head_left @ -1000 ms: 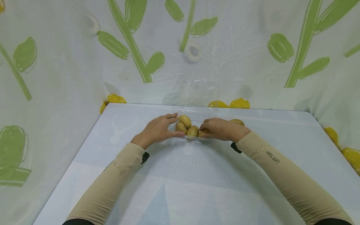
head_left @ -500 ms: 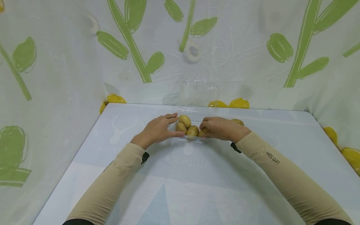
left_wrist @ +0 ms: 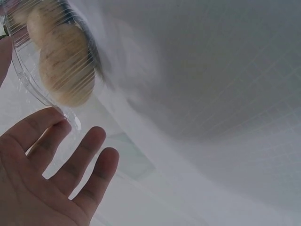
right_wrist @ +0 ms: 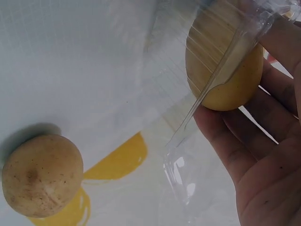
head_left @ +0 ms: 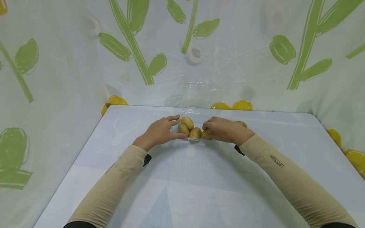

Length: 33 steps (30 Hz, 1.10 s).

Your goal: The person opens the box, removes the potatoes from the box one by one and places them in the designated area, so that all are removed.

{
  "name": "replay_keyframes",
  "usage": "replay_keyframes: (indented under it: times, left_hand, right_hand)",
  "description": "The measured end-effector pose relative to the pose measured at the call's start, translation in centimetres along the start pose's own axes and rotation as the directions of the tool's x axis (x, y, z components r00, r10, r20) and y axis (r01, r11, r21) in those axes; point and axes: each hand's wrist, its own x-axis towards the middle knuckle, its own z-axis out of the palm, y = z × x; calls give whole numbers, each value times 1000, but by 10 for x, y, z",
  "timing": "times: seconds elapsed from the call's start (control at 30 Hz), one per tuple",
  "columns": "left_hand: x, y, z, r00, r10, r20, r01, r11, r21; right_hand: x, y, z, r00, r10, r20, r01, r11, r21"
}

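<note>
A clear plastic box [head_left: 196,139] stands in the middle of the table, its clear lid [head_left: 201,95] raised at the back. Several potatoes [head_left: 187,122] lie in its left part. My left hand [head_left: 159,129] holds the box's left end, thumb at the front and index finger at the rim; the remaining fingers spread loosely in the left wrist view. At the right end, my right hand [head_left: 223,129] grips another potato [right_wrist: 244,84], fingers round its far side; the box wall covers part of it in the right wrist view. One more potato [right_wrist: 42,176] lies outside, right of the box.
The white table [head_left: 182,196] carries pale printed patterns. Close behind its far edge hangs a white curtain [head_left: 242,63] with green plant and yellow prints, which the raised lid overlaps in the head view.
My right hand has risen very slightly at the box's right end, with the potato still in its fingers. The left hand and the other potatoes have stayed put.
</note>
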Motion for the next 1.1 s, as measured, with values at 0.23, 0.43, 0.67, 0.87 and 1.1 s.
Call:
replay_keyframes:
  times: [0.23,0.43,0.67,0.87,1.1]
  left_hand:
    - [0,1,0,1000,-4,2,4,1000,-3]
    - [0,2,-1,1000,-4,7,4,1000,-6]
    - [0,3,-2,1000,-11,10,11,1000,-1]
    - [-1,4,-2,1000,-17,14,17,1000,5]
    - [0,2,-1,1000,-11,12,11,1000,9]
  right_hand:
    - [-3,-1,-2,999,-4,-34,4,1000,10]
    - [-9,4,-6,992,-18,-124,21,1000,15]
    - [-20,13,-8,955,-66,-288,100,989,107]
    - [-30,17,-11,944,-8,-329,74,979,188]
    - [-43,19,-14,952,125,-279,-58,970,237]
